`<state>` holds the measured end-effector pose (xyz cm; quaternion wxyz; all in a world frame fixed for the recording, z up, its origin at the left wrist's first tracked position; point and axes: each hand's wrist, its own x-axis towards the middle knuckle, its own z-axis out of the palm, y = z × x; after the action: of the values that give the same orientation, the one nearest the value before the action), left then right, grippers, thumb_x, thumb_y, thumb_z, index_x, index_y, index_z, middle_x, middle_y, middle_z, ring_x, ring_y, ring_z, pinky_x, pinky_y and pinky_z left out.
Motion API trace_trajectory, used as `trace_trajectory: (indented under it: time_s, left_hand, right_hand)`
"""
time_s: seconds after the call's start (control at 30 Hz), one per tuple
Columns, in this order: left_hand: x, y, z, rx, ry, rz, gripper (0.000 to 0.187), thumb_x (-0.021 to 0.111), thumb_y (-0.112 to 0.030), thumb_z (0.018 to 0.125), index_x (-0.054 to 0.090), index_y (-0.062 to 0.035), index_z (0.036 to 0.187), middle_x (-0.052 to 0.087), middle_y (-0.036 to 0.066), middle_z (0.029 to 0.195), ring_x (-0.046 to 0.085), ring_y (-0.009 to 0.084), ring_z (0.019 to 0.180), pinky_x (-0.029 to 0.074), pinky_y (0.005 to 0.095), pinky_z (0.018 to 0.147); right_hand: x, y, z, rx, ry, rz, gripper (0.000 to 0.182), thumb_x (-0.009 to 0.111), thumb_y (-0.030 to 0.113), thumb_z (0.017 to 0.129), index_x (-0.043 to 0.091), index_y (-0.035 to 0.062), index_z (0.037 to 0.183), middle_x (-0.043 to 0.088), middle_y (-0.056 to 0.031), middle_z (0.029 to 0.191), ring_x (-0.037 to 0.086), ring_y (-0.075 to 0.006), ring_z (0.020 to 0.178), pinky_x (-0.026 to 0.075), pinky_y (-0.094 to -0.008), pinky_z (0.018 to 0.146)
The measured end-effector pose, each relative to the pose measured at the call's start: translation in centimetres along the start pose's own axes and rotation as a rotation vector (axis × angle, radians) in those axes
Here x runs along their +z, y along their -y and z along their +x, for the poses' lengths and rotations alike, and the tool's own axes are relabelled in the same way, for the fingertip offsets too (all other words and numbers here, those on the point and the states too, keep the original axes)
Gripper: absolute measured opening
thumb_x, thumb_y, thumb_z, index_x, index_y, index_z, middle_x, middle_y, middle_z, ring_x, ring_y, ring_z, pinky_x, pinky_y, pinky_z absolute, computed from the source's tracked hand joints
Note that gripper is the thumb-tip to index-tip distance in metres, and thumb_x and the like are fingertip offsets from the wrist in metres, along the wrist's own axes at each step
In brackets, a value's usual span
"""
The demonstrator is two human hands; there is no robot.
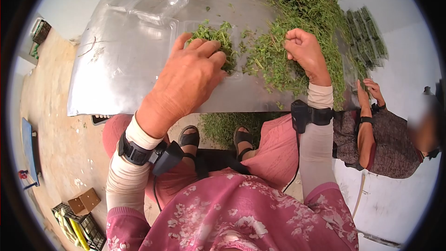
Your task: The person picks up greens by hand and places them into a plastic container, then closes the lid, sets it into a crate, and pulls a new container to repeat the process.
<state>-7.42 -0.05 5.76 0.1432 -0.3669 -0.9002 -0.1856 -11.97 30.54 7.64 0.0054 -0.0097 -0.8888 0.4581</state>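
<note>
My left hand [193,72] lies over a clump of green herbs [214,35] in a clear plastic container [236,67], its fingers bent and pressed on the leaves. Beside the large herb pile [311,9], my right hand [302,51] is closed, with fingertips pinched together over loose sprigs; whatever they hold is too small to make out. Loose herbs [269,58] spread between the container and the pile. The container's open lid [162,42] lies to its left, flat on the metal table [116,79].
Empty clear containers [162,0] lie at the back left. Filled packs [367,35] stand in rows at the right, near a co-worker [385,135]. Black crates [86,227] and a cardboard box [84,201] are on the floor at lower left. More herbs [216,130] lie beneath the table.
</note>
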Motion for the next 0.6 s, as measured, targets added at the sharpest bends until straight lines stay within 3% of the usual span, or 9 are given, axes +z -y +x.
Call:
trace_trajectory:
  time_s: [0.1,0.23,0.37,0.5,0.6]
  left_hand:
    - [0.7,1.4,0.3,0.021,-0.327,-0.019,0.008,0.065,-0.012,0.084,0.063,-0.0056,0.089,0.063,0.01,0.096,0.06,0.0287,0.096,0.041,0.0455,0.099]
    - [-1.3,3.2,0.0,-0.076,-0.38,0.017,0.004,0.061,-0.007,0.087,0.063,-0.004,0.085,0.062,0.012,0.083,0.061,0.0327,0.086,0.045,0.0428,0.089]
    - [-1.9,3.6,-0.4,-0.135,-0.354,0.019,0.006,0.059,-0.007,0.088,0.062,-0.004,0.083,0.061,0.013,0.081,0.061,0.0329,0.085,0.045,0.0424,0.088]
    - [-1.9,3.8,-0.6,-0.152,-0.295,0.039,0.008,0.059,-0.007,0.087,0.062,-0.0041,0.08,0.061,0.013,0.08,0.061,0.0326,0.082,0.045,0.0418,0.087]
    - [-2.3,3.9,-0.9,-0.177,-0.229,0.044,0.003,0.065,-0.005,0.085,0.064,-0.003,0.083,0.062,0.013,0.082,0.061,0.0329,0.083,0.046,0.0413,0.089]
  right_hand:
    - [0.7,1.3,-0.4,-0.016,-0.01,0.102,0.018,0.064,0.005,0.087,0.062,-0.0067,0.101,0.063,-0.0017,0.077,0.057,-0.0072,0.061,0.045,-0.0229,0.055]
    - [1.8,4.2,-1.1,-0.039,0.029,0.213,0.018,0.066,0.006,0.089,0.063,-0.0064,0.102,0.062,-0.001,0.077,0.055,-0.0058,0.062,0.044,-0.0213,0.055]
    - [3.8,6.8,-1.1,-0.115,0.103,0.283,0.019,0.067,0.009,0.091,0.062,-0.0025,0.106,0.061,0.0006,0.077,0.056,-0.0045,0.063,0.042,-0.0187,0.055]
    - [6.6,8.3,-0.6,-0.163,0.132,0.137,0.03,0.066,0.011,0.09,0.062,-0.0101,0.111,0.07,-0.007,0.082,0.062,-0.0076,0.064,0.047,-0.0219,0.058]
    - [7.4,9.5,-1.5,-0.078,0.31,0.025,0.034,0.068,0.013,0.09,0.062,-0.0107,0.113,0.069,-0.0064,0.08,0.062,-0.0077,0.065,0.049,-0.0236,0.058]
